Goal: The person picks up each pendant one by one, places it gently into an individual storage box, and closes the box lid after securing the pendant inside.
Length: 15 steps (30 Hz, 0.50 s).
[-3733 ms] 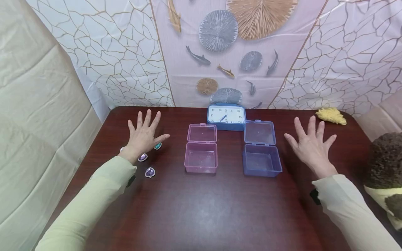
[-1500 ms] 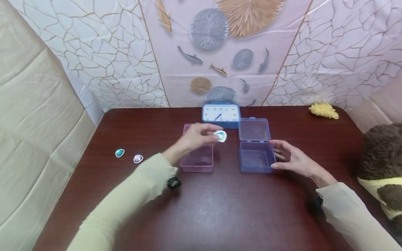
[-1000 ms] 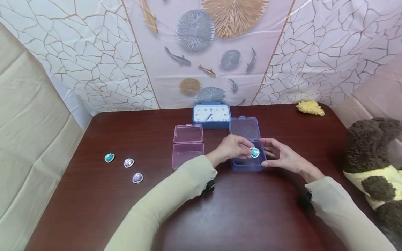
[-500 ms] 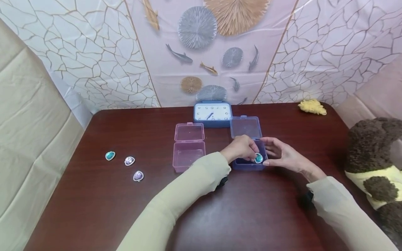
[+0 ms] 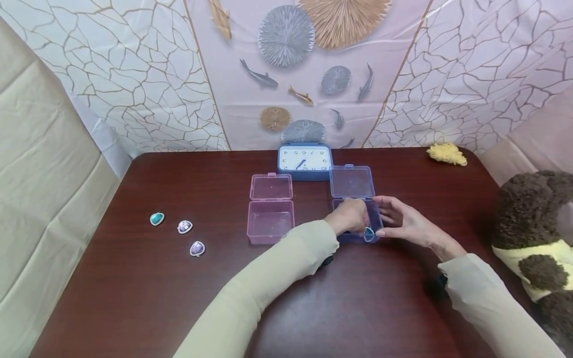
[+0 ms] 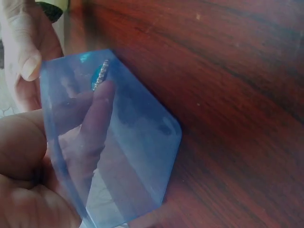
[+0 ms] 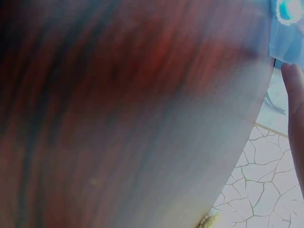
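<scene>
My left hand (image 5: 351, 216) reaches down inside the blue see-through plastic box (image 5: 352, 181), its lid standing back. Its fingertips pinch a teal gem (image 5: 369, 234) with a beaded silver rim, low near the box's front right corner. Through the box wall in the left wrist view, the gem (image 6: 99, 76) is tilted on edge against a fingertip. My right hand (image 5: 409, 223) holds the box's right side, thumb at the front corner and fingers toward the back. On the left of the table lie a teal gem (image 5: 157, 219) and two purple gems (image 5: 184, 227).
A pink see-through box (image 5: 270, 238) with its lid back stands left of the blue one. Behind them is a blue-framed clock (image 5: 305, 159). A yellow fuzzy bundle (image 5: 446, 154) lies at the back right, and a brown plush toy (image 5: 524, 219) sits at the right edge.
From the left of the table, my left hand has carried the teal gem across and lowered it into the blue box. My right hand has come in from the right to the box's side.
</scene>
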{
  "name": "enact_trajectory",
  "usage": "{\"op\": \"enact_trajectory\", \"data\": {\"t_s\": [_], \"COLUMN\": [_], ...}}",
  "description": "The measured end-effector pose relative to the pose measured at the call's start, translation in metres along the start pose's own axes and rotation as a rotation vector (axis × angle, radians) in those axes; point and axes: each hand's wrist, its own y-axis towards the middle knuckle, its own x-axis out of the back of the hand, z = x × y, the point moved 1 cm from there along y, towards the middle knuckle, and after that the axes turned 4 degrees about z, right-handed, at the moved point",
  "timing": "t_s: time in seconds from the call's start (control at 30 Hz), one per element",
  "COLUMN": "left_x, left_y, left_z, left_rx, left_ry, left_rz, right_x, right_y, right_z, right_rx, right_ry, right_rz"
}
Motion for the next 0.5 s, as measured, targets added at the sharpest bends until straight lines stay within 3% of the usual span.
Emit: {"op": "enact_trajectory", "data": {"t_s": [0.1, 0.5], "left_x": [-0.0003, -0.0053], "left_y": [0.0007, -0.0024], "left_z": [0.0001, -0.0027], "left_rx": [-0.010, -0.025], "left_ry": [0.064, 0.131], "left_rz": [-0.026, -0.060], "right_x": [0.0005, 0.0002], "right_y": [0.0005, -0.0008], "right_z": [0.0015, -0.0026], "right_rx": [0.009, 0.019], "right_ry": [-0.005, -0.004], "right_rz": [-0.001, -0.005]}}
